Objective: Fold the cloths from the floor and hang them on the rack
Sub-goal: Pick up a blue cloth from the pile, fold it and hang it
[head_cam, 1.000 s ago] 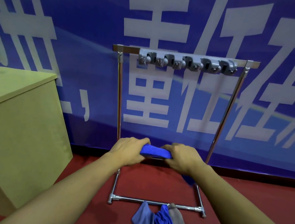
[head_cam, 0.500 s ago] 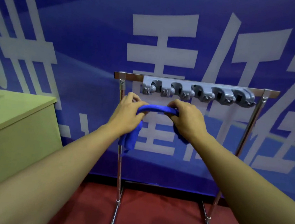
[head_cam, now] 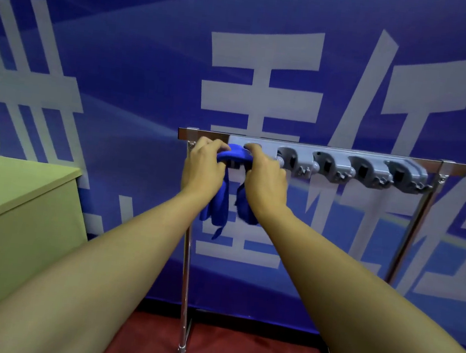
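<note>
Up at the rack's (head_cam: pixel 453 168) left end, both hands' fingers (head_cam: pixel 215 145) pinch the blue cloth (head_cam: pixel 233 154).

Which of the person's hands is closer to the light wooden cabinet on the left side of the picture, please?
Left. The left hand grips the blue cloth at the rack's left end, on the side towards the cabinet; the right hand grips the cloth farther from it.
</note>
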`<action>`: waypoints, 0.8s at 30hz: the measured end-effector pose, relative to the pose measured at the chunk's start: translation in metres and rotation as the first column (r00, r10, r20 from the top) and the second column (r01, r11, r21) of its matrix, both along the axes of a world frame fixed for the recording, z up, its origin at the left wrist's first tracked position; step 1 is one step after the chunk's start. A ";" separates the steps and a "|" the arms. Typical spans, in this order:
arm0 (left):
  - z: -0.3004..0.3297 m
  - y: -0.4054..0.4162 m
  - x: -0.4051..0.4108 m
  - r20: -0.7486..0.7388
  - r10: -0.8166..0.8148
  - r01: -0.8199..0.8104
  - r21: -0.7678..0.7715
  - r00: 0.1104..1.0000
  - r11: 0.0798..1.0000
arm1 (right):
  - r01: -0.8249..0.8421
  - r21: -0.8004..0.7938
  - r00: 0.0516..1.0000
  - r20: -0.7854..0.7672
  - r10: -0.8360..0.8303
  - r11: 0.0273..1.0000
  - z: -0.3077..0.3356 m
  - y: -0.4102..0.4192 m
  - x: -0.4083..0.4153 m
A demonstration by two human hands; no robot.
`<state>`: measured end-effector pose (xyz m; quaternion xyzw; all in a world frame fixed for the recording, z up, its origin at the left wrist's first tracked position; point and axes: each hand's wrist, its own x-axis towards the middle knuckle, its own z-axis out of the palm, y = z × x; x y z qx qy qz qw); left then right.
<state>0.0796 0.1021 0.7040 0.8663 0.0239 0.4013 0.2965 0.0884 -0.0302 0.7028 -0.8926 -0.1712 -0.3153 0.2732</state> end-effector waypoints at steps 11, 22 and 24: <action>-0.029 0.004 -0.002 0.017 -0.171 0.172 -0.075 0.985 0.982 | -0.191 0.187 0.975 -0.080 0.209 0.964 -0.026 0.001 0.005; -0.031 -0.007 -0.008 0.012 -0.285 0.277 -0.276 0.958 0.920 | -0.288 0.327 0.946 -0.048 0.320 0.900 -0.032 0.008 0.001; -0.034 -0.005 -0.011 0.011 -0.332 0.316 -0.339 0.943 0.886 | -0.305 0.371 0.929 -0.087 0.360 0.877 -0.033 0.004 -0.002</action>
